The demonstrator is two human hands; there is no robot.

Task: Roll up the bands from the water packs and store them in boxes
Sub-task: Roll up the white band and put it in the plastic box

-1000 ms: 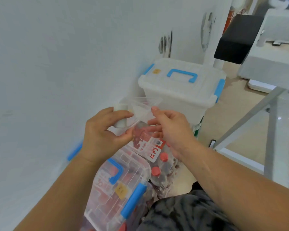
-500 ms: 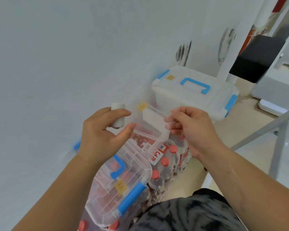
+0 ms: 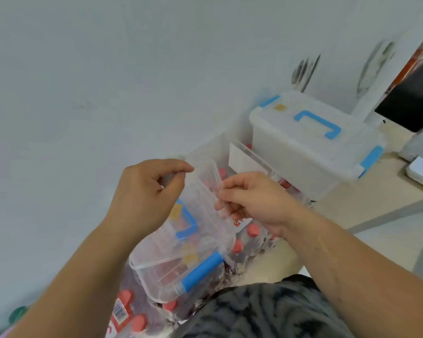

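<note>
Bright, flat, diffuse light; source not in view. Shadows weak and soft-edged. Motion blur over the whole frame, worst up and right of the right hand [image 3: 254, 203]: dark streaked wall marks [image 3: 303, 71] and black rectangular panel [image 3: 410, 103] smeared. Translucent white lidded box with blue handle [image 3: 303, 147] beyond that hand soft, edges bowed by the wide angle. Clear thin plastic band [image 3: 205, 189] between right and left hand [image 3: 142, 198]: low contrast, faint sheen.

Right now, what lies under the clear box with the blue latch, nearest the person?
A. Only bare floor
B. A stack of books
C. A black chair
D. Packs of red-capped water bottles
D: the red caps of the water packs show through and around the clear box, which lies on top of them.
</note>
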